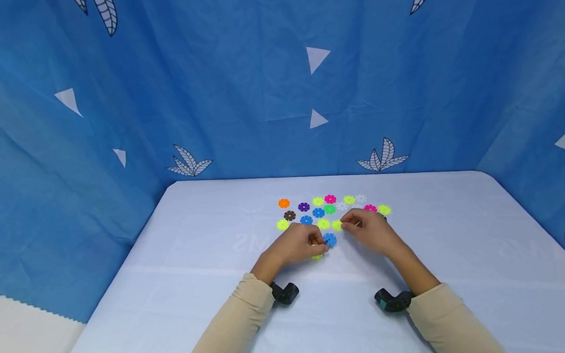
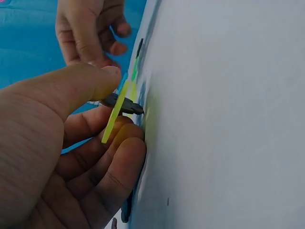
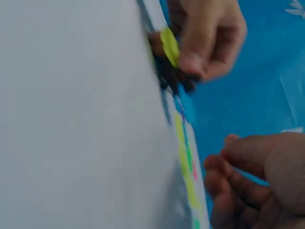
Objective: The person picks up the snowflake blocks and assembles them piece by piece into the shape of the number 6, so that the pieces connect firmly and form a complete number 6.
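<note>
A yellow-green notched disc [image 2: 116, 114], seen edge-on, crosses a dark notched disc [image 2: 129, 106] at my left hand [image 1: 298, 243]; my thumb and fingers pinch the pair just above the white tabletop [image 1: 194, 229], the yellow-green piece standing out from beside my thumb tip. Whether the notches are fully seated cannot be told. The step in hand appears to be joining discs by their slots; the next move would call for steadying this pair while another disc is picked up and lined up with a free notch. A blue disc [image 1: 330, 240] lies just beyond my left fingertips. My right hand [image 1: 368, 229] has loosely bent fingers and no visible load, its tips just beside a second yellow-green disc [image 1: 337, 225]. Farther out lie other discs, among them orange [image 1: 284, 203] and purple [image 1: 304, 207], before a blue curtain [image 1: 258, 82].
</note>
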Tool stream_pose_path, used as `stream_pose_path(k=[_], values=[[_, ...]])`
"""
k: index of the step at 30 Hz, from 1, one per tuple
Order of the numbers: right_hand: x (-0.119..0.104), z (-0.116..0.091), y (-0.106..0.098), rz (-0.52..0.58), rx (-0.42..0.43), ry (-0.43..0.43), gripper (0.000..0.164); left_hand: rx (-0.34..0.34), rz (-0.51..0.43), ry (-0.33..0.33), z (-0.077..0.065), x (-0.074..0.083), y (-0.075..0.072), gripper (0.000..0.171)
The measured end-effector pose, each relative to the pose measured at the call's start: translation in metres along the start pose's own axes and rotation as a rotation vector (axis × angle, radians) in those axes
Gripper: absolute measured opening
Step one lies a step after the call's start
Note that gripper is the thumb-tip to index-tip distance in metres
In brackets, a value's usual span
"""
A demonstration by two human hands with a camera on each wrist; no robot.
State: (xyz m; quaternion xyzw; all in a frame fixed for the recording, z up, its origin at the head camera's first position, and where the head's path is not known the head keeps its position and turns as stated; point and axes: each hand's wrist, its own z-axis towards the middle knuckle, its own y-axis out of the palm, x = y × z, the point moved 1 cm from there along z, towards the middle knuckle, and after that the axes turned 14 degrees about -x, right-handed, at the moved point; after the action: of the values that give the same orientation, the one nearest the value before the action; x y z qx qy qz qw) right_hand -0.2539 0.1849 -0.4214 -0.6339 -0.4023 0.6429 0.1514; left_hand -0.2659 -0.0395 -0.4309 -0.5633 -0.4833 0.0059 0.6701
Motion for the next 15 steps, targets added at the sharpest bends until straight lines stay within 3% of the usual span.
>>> stream_pose_path(k=[6,9,15], values=[[0.019,-0.006,-0.025,-0.227,0.014,0.158,0.026,-0.003,-0.01,-0.058,0.0,0.0,0.001,0.021],[0.023,-0.004,-0.024,-0.265,-0.018,0.205,0.03,-0.009,-0.016,-0.089,-0.001,0.0,0.0,0.028],[0.023,-0.003,-0.022,-0.275,-0.066,0.209,0.032,-0.031,-0.004,-0.07,0.001,-0.001,0.001,0.036]])
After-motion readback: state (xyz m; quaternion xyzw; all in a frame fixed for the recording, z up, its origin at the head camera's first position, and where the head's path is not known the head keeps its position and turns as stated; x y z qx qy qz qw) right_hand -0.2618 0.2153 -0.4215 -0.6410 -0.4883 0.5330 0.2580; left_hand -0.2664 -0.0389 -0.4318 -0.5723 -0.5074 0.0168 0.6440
